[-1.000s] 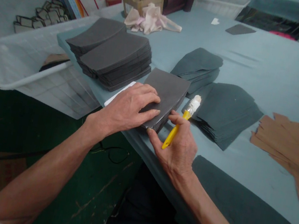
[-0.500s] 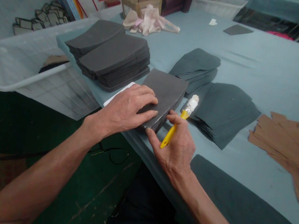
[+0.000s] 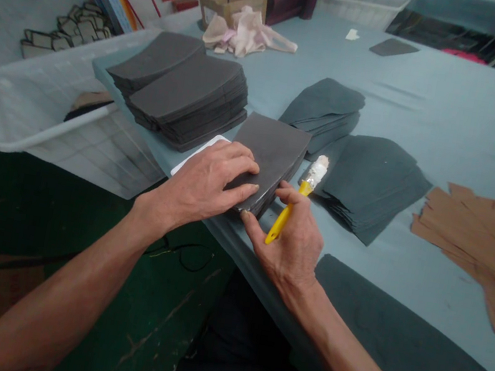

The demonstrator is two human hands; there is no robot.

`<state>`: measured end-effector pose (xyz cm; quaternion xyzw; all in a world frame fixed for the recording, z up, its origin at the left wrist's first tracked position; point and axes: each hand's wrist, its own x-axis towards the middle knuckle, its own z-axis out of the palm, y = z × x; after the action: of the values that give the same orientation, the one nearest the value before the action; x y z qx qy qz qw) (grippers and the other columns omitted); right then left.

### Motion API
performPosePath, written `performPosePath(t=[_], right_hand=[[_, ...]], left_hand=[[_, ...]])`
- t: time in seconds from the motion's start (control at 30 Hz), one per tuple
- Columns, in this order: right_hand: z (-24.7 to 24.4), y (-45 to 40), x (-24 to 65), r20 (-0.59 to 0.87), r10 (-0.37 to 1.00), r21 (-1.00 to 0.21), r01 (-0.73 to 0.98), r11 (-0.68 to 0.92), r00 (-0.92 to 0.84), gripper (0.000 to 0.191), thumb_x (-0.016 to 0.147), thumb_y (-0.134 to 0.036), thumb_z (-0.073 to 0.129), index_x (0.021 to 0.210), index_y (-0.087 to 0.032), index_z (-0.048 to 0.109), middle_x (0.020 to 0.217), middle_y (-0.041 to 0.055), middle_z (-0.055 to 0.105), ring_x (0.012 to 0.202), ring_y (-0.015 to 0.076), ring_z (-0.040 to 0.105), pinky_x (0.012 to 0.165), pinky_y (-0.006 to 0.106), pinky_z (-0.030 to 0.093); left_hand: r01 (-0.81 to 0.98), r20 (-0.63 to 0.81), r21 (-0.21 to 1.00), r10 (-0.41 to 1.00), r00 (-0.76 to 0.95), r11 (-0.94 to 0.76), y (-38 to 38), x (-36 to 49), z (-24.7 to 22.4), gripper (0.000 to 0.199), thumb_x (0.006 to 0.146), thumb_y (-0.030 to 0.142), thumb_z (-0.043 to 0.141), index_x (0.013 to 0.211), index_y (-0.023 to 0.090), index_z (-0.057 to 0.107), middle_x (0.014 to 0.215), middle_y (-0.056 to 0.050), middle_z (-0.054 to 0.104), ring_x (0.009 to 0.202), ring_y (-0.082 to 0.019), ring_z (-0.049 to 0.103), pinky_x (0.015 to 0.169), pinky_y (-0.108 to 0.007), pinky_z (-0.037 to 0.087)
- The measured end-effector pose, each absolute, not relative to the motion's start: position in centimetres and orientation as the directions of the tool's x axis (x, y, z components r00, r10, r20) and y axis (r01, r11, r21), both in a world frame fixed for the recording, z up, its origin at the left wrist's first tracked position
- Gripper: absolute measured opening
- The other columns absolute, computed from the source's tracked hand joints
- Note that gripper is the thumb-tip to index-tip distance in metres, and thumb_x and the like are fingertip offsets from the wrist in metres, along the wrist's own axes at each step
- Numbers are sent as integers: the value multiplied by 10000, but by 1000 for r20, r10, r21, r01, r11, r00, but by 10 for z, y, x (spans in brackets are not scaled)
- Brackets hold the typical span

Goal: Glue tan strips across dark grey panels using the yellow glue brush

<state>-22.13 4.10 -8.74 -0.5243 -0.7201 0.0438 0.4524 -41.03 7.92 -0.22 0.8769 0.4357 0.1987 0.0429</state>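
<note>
My left hand (image 3: 211,176) lies on a stack of dark grey sheets (image 3: 270,145) at the table's near edge, fingers spread over its near left part. A white flat piece (image 3: 198,153) shows partly from under that hand. Against the stack's near right side is my right hand (image 3: 293,237), its thumb touching the near corner. Held in its curled fingers is a brush (image 3: 284,217) with a yellow handle. The brush's head, coated in white, points up and away from me. Whether the right fingers also pinch a sheet is hidden.
Thicker grey stacks (image 3: 187,90) stand at the left, above a white plastic crate (image 3: 71,131). Fanned dark green-grey sheets (image 3: 371,181) lie to the right, then brown strips (image 3: 479,243). A large dark sheet (image 3: 393,336) rests near me. Pale crumpled cloth (image 3: 247,33) and a cardboard box (image 3: 233,2) sit behind.
Almost nothing differs. Both hands keep their places on the stack, and the whole view has shifted very slightly.
</note>
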Motion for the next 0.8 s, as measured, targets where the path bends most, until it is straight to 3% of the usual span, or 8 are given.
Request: performPosePath(t=[0.8], right_hand=[[-87, 41, -220, 598, 800, -531, 721, 446, -54, 509, 874, -556, 712, 1213, -238, 504, 1302, 142, 738, 1029, 337, 755, 829, 488, 606]], left_hand=[[734, 304, 240, 767, 565, -636, 69, -417, 0, 234, 1041, 263, 524, 1149, 151, 700, 1235, -134, 708, 1200, -285, 652, 1088, -486, 509]])
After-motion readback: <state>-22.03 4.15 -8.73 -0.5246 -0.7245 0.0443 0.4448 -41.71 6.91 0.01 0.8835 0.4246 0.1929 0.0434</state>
